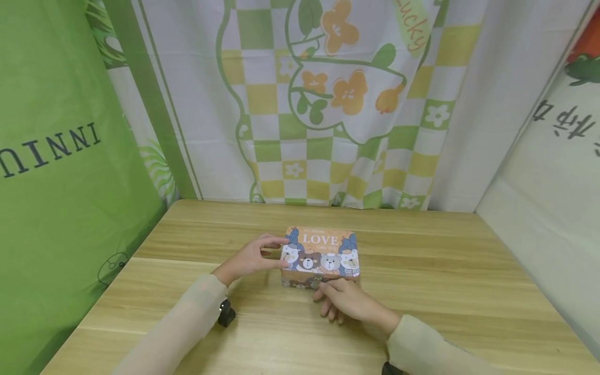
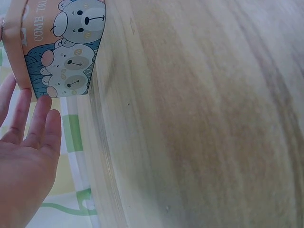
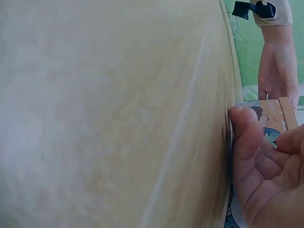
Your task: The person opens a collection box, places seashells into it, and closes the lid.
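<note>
A tin box [image 1: 323, 252] with bears and the word LOVE on its lid sits on the table. My left hand [image 1: 250, 260] is at its left end; the thumb and fingertips touch the side and edge. In the left wrist view, that hand's fingers [image 2: 33, 118] are nearly straight against the printed box [image 2: 71, 52]. At the front wall, my right hand [image 1: 347, 299] has its thumb and forefinger at the small metal clasp [image 1: 316, 282]. The right wrist view shows the hand's curled fingers [image 3: 247, 137] by the box [image 3: 273, 114], mostly hiding the clasp. The lid is down.
The wooden table [image 1: 445, 271] extends around the box. A checked, flowered curtain [image 1: 337, 130] hangs along its back edge. Green fabric [image 1: 61, 208] stands at the left and pale fabric [image 1: 548, 208] at the right.
</note>
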